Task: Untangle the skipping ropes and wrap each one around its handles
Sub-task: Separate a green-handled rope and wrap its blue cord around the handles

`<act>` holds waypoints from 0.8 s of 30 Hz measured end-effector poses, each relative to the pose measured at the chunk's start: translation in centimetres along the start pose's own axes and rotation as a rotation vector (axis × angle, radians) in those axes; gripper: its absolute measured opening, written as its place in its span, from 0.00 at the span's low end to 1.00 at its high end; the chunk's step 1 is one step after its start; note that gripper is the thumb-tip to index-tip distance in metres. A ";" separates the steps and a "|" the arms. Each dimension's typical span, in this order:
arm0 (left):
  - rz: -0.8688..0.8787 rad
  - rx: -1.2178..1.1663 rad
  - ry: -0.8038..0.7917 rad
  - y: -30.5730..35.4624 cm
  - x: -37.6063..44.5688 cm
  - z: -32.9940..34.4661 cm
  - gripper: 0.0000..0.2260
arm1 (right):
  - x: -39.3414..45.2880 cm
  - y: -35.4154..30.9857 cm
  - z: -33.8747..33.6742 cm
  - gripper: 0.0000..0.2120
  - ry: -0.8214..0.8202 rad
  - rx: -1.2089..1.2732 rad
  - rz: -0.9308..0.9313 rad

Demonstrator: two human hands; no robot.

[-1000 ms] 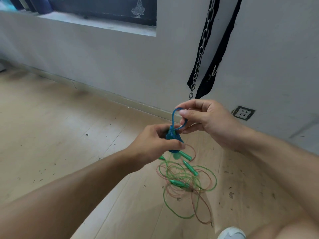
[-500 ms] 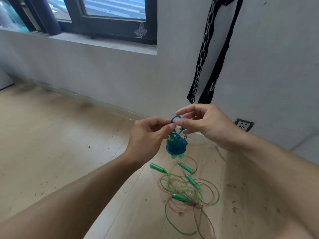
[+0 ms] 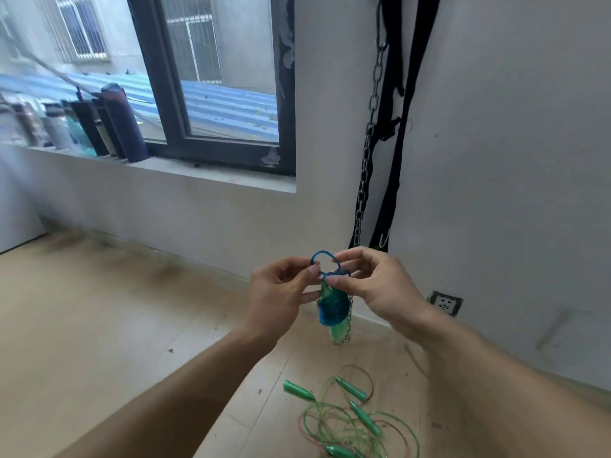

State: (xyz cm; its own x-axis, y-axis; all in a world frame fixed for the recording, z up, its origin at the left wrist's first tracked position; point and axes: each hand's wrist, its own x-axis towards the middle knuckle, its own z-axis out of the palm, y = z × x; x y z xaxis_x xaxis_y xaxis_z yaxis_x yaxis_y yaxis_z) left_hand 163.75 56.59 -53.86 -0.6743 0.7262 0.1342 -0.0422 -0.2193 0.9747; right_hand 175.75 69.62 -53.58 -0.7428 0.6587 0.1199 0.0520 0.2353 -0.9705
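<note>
Fingertips (image 3: 312, 271) of the left hand (image 3: 276, 297) pinch one side of a small loop of blue cord (image 3: 325, 264), and the right hand (image 3: 380, 289) pinches the other side. Under the loop hangs a blue skipping rope wound tight around its green plastic handles (image 3: 332, 310), held up in the air between both hands.

Closest of all, low on the pale wooden floor (image 3: 99, 325), lies a tangled pile of thin green and brown skipping ropes (image 3: 347, 428) with pointed green handles (image 3: 365, 418) mixed in.

Farther back is the grey wall (image 3: 512, 160). A metal chain (image 3: 368, 153) and black straps (image 3: 395, 143) hang down it. A white wall socket (image 3: 444, 303) sits low on the right. On the left, dark bottles (image 3: 122, 122) stand on the sill of a black-framed window (image 3: 215, 77).
</note>
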 end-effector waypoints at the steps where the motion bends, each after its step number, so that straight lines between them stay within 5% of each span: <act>1: 0.010 -0.011 -0.002 1.0 0.5 0.4 0.03 | 0.3 -0.8 -0.2 0.15 0.037 0.034 -0.017; 9: 0.169 0.032 -0.048 11.0 5.2 5.8 0.03 | 2.8 -10.1 -4.7 0.17 0.124 0.256 -0.114; 19: 0.396 0.106 -0.027 24.0 8.2 13.2 0.05 | 4.0 -23.1 -12.1 0.13 0.370 0.111 -0.446; 24: 0.497 0.098 -0.025 30.1 9.9 16.3 0.04 | 5.3 -29.3 -15.0 0.11 0.359 0.184 -0.462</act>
State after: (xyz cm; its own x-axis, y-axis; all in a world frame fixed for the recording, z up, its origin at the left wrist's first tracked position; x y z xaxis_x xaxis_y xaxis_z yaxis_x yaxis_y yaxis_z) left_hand 167.83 67.78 -20.28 -0.5776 0.5649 0.5893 0.3499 -0.4809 0.8039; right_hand 180.30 76.89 -21.35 -0.3883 0.7253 0.5685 -0.3615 0.4475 -0.8179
